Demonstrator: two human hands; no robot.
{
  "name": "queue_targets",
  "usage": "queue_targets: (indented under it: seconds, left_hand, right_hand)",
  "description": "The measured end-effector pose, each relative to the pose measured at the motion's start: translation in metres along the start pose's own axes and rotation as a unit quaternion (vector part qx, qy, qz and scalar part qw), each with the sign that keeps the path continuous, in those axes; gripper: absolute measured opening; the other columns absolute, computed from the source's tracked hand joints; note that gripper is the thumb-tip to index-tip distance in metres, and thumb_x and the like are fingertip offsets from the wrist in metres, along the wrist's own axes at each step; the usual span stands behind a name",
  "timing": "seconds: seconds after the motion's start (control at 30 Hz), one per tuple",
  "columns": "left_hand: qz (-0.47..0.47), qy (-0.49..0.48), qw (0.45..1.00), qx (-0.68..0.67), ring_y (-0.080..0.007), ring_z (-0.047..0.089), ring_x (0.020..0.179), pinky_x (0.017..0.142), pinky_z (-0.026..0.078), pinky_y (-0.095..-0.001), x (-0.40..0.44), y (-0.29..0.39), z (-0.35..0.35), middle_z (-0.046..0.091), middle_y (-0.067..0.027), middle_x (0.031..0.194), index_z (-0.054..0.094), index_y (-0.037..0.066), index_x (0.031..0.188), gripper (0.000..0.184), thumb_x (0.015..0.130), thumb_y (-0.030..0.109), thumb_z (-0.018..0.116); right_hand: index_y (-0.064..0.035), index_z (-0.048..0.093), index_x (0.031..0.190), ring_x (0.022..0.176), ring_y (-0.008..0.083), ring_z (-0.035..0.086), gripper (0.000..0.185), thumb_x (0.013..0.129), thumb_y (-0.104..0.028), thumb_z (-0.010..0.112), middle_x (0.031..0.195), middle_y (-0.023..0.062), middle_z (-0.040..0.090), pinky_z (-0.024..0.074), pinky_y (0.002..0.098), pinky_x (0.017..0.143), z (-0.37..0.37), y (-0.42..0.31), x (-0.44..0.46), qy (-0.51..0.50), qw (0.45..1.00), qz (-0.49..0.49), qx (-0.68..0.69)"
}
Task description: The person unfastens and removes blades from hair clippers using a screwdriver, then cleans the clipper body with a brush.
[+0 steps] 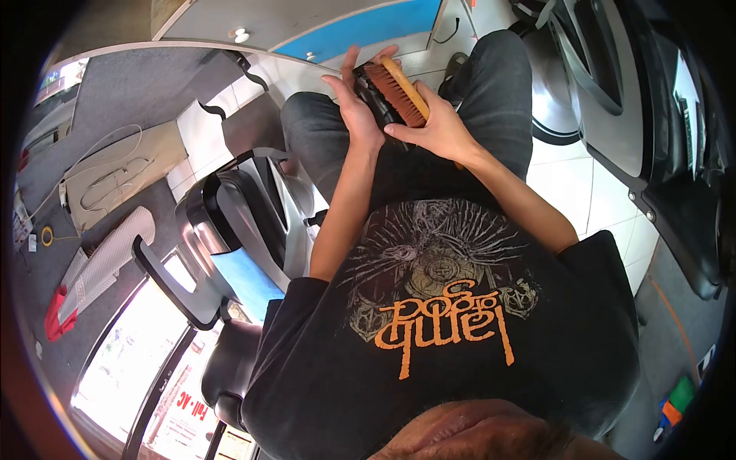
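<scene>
My right hand [445, 126] is closed round a brush [406, 90] with a yellow wooden back and reddish-brown bristles. The bristles face a dark, shiny object [373, 98] that lies along the palm of my left hand [356, 103]; what it is I cannot make out. The left fingers point away from me and are partly hidden behind the object and the brush. Both hands are above my lap, between my knees.
Black and silver chairs stand at the left [249, 207] and right [613, 100]. A grey cabinet with a blue panel [360, 38] is in front. Cables [115, 180] lie on a brown board at the left. White tiles [563, 180] cover the floor.
</scene>
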State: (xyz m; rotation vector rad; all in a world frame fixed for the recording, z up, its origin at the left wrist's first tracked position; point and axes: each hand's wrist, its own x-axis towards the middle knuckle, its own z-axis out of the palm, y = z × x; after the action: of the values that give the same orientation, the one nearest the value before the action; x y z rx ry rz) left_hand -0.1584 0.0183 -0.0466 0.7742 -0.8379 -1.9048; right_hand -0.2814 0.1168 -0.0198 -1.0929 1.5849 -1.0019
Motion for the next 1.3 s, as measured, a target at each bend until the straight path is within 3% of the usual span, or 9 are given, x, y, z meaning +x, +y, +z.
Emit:
queue_targets:
  seconds: [0.13, 0.23, 0.4, 0.53, 0.73, 0.83, 0.93, 1.07, 1.3]
  left_hand:
    - [0.042, -0.021, 0.995, 0.083, -0.0357, 0.062, 0.127, 0.114, 0.049, -0.0492, 0.001, 0.007, 0.008, 0.057, -0.0285, 0.15, 0.043, 0.003, 0.156, 0.096, 0.105, 0.08, 0.017]
    - [-0.005, 0.015, 1.0, -0.026, -0.0254, 0.062, 0.124, 0.117, 0.042, -0.0429, -0.001, 0.014, 0.021, 0.07, -0.0192, 0.137, 0.055, 0.005, 0.145, 0.08, 0.112, 0.07, 0.021]
    - [-0.143, 0.107, 0.952, 0.247, -0.0128, 0.066, 0.076, 0.075, 0.057, -0.035, 0.017, -0.012, -0.046, 0.074, -0.008, 0.095, 0.062, 0.0, 0.129, 0.036, 0.112, 0.031, 0.059]
    - [0.012, 0.061, 0.864, 0.5, -0.0117, 0.066, 0.064, 0.067, 0.055, -0.0333, 0.014, -0.06, -0.061, 0.071, -0.0082, 0.078, 0.058, -0.003, 0.136, 0.032, 0.106, 0.008, 0.063]
    - [0.026, 0.054, 0.968, 0.242, -0.0147, 0.069, 0.104, 0.084, 0.056, -0.03, -0.007, -0.037, -0.014, 0.07, -0.0125, 0.124, 0.056, 0.003, 0.141, 0.041, 0.114, 0.033, 0.056]
    - [-0.029, 0.04, 0.995, 0.084, -0.0209, 0.068, 0.112, 0.097, 0.058, -0.0363, -0.011, -0.002, 0.015, 0.069, -0.0166, 0.129, 0.053, -0.001, 0.145, 0.051, 0.117, 0.041, 0.045]
    - [-0.058, -0.039, 0.99, 0.12, -0.0247, 0.069, 0.113, 0.104, 0.057, -0.0406, -0.014, -0.001, 0.007, 0.07, -0.0164, 0.128, 0.051, -0.001, 0.148, 0.06, 0.117, 0.049, 0.04]
    - [-0.033, -0.058, 0.993, 0.096, -0.0204, 0.068, 0.113, 0.102, 0.054, -0.0357, -0.017, 0.006, 0.011, 0.071, -0.0116, 0.12, 0.057, 0.001, 0.14, 0.063, 0.116, 0.055, 0.035]
    - [-0.035, -0.059, 0.994, 0.082, -0.0218, 0.069, 0.068, 0.062, 0.06, -0.0355, -0.016, 0.02, 0.0, 0.07, -0.0189, 0.106, 0.051, -0.003, 0.143, 0.073, 0.115, 0.06, 0.027]
  right_hand:
    - [0.0012, 0.059, 0.127, 0.094, 0.026, 0.072, 0.066, 0.084, -0.038, 0.09, 0.102, 0.0165, 0.072, 0.0556, 0.0401, 0.087, 0.0, 0.008, -0.007, 0.015, 1.0, -0.002, 0.007]
    - [0.0001, 0.058, 0.137, 0.104, 0.0214, 0.069, 0.069, 0.084, -0.028, 0.091, 0.112, 0.0121, 0.072, 0.0542, 0.0376, 0.094, -0.005, 0.017, -0.012, 0.031, 0.995, -0.047, 0.077]
    - [-0.0018, 0.054, 0.151, 0.121, 0.0179, 0.063, 0.077, 0.085, -0.016, 0.091, 0.132, 0.0077, 0.067, 0.0491, 0.0352, 0.107, -0.027, 0.01, -0.023, 0.069, 0.988, -0.088, 0.103]
    - [-0.0006, 0.055, 0.148, 0.117, 0.0185, 0.064, 0.074, 0.086, -0.019, 0.091, 0.127, 0.0091, 0.068, 0.0502, 0.0351, 0.104, -0.032, 0.017, -0.019, 0.096, 0.988, -0.082, 0.091]
    - [0.0002, 0.059, 0.126, 0.097, 0.0196, 0.068, 0.057, 0.086, -0.024, 0.091, 0.107, 0.0107, 0.07, 0.055, 0.0368, 0.088, -0.024, 0.018, -0.014, 0.12, 0.989, -0.063, 0.055]
    - [-0.0001, 0.057, 0.117, 0.084, 0.0289, 0.072, 0.053, 0.086, -0.027, 0.09, 0.096, 0.0163, 0.071, 0.0569, 0.0407, 0.08, -0.016, 0.014, -0.012, 0.119, 0.991, -0.059, 0.012]
    - [0.001, 0.057, 0.118, 0.089, 0.0378, 0.075, 0.054, 0.086, -0.029, 0.088, 0.099, 0.022, 0.073, 0.0577, 0.0436, 0.081, -0.012, 0.002, -0.012, 0.077, 0.995, -0.041, -0.041]
    - [0.0022, 0.059, 0.118, 0.102, 0.044, 0.076, 0.058, 0.089, -0.039, 0.089, 0.104, 0.0262, 0.074, 0.0584, 0.0469, 0.083, -0.015, -0.018, -0.015, 0.05, 0.994, -0.067, -0.075]
    - [-0.0051, 0.064, 0.124, 0.092, 0.0331, 0.078, 0.061, 0.089, -0.05, 0.085, 0.098, 0.017, 0.077, 0.0579, 0.0401, 0.082, -0.075, -0.028, -0.007, 0.115, 0.984, -0.05, -0.124]
